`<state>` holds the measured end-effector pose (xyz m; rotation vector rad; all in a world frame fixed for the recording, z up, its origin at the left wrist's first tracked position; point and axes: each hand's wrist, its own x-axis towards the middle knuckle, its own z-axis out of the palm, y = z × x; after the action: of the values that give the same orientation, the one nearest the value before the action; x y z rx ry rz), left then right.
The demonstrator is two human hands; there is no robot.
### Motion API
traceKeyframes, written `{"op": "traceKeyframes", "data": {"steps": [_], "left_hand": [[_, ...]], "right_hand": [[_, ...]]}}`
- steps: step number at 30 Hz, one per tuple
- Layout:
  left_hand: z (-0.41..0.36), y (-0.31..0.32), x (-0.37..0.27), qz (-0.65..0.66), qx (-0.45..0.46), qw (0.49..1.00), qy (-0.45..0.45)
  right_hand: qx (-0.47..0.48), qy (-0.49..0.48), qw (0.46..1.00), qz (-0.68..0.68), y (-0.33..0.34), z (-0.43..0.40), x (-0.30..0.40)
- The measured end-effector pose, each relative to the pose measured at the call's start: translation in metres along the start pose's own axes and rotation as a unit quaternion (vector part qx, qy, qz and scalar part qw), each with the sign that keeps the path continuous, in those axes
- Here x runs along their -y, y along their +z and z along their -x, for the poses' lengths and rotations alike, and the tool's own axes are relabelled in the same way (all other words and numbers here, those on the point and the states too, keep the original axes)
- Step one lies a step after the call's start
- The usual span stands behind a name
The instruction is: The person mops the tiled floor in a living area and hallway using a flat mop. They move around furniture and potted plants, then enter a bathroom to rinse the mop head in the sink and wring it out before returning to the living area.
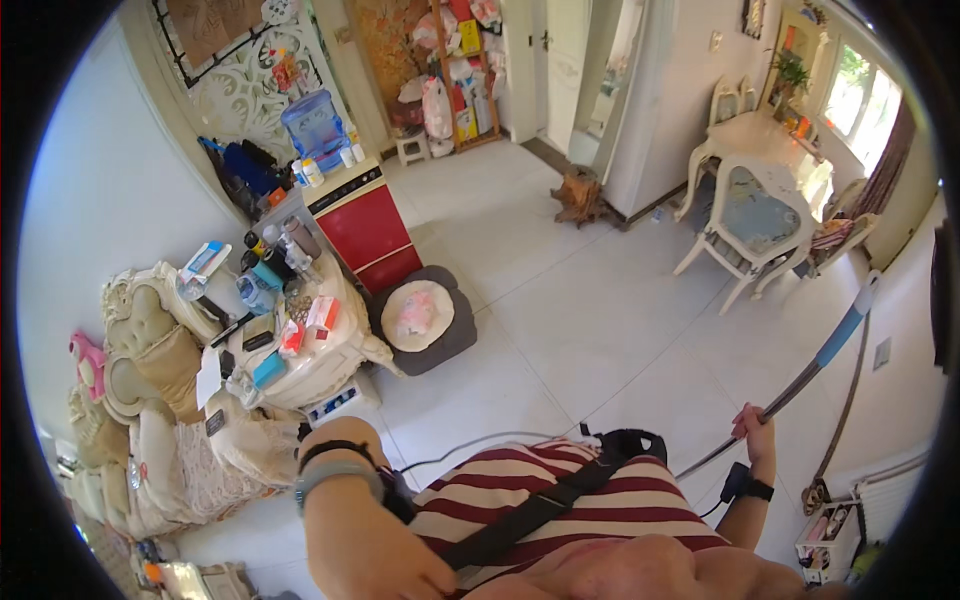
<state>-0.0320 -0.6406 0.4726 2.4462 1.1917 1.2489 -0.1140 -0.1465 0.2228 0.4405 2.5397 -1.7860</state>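
Note:
My right hand [752,424] is closed around a metal pole [787,394] with a blue grip sleeve [845,334] and a grey end cap. The pole slants down behind my body, so its lower end is hidden. A black band with a small device [739,484] sits on my right wrist. My left hand [382,551] is bent in against my upper chest, beside a black strap [525,517] over my striped shirt. Its fingers are partly hidden, and whether they grip the strap cannot be seen. A greyish bangle [337,480] and a black band circle the left wrist.
A cream side table [337,360] crowded with bottles and boxes stands left, by a tufted sofa [150,352]. Beyond are a grey stool [450,330], a red-fronted water dispenser [367,232] and a wooden stump [579,196]. Dining chairs [757,210] stand right; a white basket [829,540] sits lower right.

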Motion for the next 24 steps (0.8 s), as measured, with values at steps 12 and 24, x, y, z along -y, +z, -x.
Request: {"op": "traceKeyframes", "data": {"steps": [12, 24], "left_hand": [[0.109, -0.036, 0.010, -0.017, -0.107, 0.975, -0.193], [0.328, -0.137, 0.142, -0.101, -0.709, 0.544, -0.437]], "right_hand": [[0.142, -0.046, 0.989, 0.005, 0.061, -0.152, 0.046], [0.154, -0.158, 0.975, 0.037, 0.162, -0.246, 0.117]]}}
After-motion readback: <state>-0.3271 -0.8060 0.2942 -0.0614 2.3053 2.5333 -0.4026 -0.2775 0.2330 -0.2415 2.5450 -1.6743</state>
